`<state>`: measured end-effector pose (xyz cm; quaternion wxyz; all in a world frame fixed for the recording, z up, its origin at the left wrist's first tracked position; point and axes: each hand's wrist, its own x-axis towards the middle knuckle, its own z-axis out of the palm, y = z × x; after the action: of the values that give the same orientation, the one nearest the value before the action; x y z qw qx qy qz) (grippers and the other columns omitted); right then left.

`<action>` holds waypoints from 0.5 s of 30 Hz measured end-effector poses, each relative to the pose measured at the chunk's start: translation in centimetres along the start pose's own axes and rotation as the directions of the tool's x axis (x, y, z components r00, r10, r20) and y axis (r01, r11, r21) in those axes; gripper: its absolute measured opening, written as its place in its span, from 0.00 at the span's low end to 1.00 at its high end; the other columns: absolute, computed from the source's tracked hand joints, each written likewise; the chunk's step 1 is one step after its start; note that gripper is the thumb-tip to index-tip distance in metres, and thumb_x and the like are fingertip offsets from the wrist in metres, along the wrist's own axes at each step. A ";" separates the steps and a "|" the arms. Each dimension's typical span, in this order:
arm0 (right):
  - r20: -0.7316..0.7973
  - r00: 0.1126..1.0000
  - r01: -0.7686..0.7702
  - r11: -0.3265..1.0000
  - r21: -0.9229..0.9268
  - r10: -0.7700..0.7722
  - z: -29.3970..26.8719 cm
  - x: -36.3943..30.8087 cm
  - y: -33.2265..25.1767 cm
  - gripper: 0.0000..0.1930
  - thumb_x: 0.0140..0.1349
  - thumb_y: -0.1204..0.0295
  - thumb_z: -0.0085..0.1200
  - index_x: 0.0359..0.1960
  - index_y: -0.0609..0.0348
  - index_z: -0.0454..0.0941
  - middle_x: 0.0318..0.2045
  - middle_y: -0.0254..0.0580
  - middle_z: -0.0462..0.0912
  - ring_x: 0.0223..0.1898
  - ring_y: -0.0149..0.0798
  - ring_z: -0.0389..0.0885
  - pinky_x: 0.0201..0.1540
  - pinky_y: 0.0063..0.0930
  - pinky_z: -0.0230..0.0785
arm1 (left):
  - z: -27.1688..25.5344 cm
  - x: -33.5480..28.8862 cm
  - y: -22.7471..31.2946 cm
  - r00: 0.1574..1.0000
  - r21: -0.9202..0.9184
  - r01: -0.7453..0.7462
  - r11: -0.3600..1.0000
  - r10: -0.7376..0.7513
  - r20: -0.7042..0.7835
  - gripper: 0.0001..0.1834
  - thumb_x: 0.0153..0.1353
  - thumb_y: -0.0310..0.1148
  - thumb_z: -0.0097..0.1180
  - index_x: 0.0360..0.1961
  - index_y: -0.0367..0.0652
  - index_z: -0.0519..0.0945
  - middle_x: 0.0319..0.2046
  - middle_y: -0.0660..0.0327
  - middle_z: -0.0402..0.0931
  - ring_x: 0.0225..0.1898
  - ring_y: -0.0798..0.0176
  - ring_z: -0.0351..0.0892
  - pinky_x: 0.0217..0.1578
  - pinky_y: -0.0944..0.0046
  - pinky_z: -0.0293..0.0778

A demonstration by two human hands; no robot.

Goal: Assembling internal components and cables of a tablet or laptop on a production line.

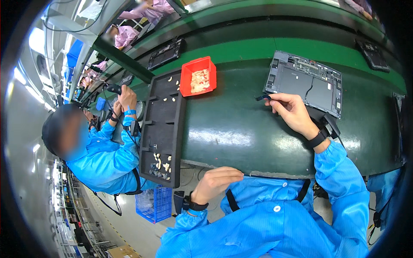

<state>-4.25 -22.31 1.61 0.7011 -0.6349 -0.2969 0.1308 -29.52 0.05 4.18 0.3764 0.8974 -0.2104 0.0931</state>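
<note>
My right hand (294, 112) pinches a short dark flat ribbon cable (263, 98) between thumb and fingers, just off the lower left corner of an opened laptop base (303, 84). The base lies on the green bench with its circuit board and battery exposed. My left hand (216, 182) is at the bench's near edge, fingers stretched out side by side and nothing visible in them. Left of the bench's middle is a black compartment tray (164, 112) with small pale pieces and clear bits. A red bin (185, 81) of pale pieces touches the tray's far right side.
A co-worker in blue (103, 161) works at the left, holding a dark tool (113, 88). Further laptop bases (165, 53) lie along the far side, one (373, 55) at far right. A blue crate (161, 204) stands on the floor. A green post (122, 60) rises behind the tray.
</note>
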 end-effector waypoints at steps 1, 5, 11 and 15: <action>0.006 1.000 0.010 1.000 -0.004 -0.010 0.1 0.0 0.1 0.13 0.72 0.77 0.55 0.55 0.67 0.83 0.41 0.39 0.89 0.35 0.24 0.80 0.42 0.20 0.76 | -1.0 0.7 0.0 1.000 0.006 -0.005 1.000 0.005 -0.009 0.15 0.50 0.18 0.64 0.41 0.37 0.88 0.42 0.56 0.88 0.47 0.54 0.88 0.50 0.57 0.84; 0.000 1.000 0.017 1.000 0.006 -0.017 0.3 -0.1 0.5 0.13 0.72 0.77 0.55 0.55 0.67 0.83 0.41 0.39 0.89 0.35 0.23 0.80 0.41 0.19 0.75 | -6.9 6.0 -2.7 0.932 0.457 -0.125 0.881 0.262 -0.250 0.15 0.51 0.13 0.59 0.38 0.37 0.89 0.39 0.55 0.89 0.43 0.53 0.89 0.45 0.59 0.85; -0.027 0.999 0.032 0.996 0.089 -0.029 0.3 -0.2 0.8 0.15 0.72 0.77 0.56 0.57 0.68 0.81 0.42 0.43 0.89 0.35 0.25 0.81 0.41 0.20 0.76 | -11.0 15.4 -12.6 0.858 0.598 0.283 0.750 0.081 -0.508 0.21 0.58 0.28 0.68 0.54 0.48 0.87 0.62 0.45 0.77 0.68 0.39 0.71 0.69 0.47 0.65; -0.110 0.994 0.008 0.976 0.216 0.016 0.3 -0.5 -0.1 0.16 0.72 0.76 0.57 0.59 0.67 0.77 0.45 0.47 0.89 0.37 0.27 0.85 0.39 0.21 0.77 | -7.5 18.2 -9.9 0.768 0.401 0.409 0.820 -0.071 -0.637 0.12 0.63 0.37 0.68 0.43 0.42 0.91 0.48 0.47 0.86 0.53 0.49 0.83 0.57 0.54 0.74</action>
<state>-4.80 -22.37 1.62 0.7812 -0.5619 -0.2401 0.1281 -8.89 6.01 9.05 0.1762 0.9084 0.0730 0.3721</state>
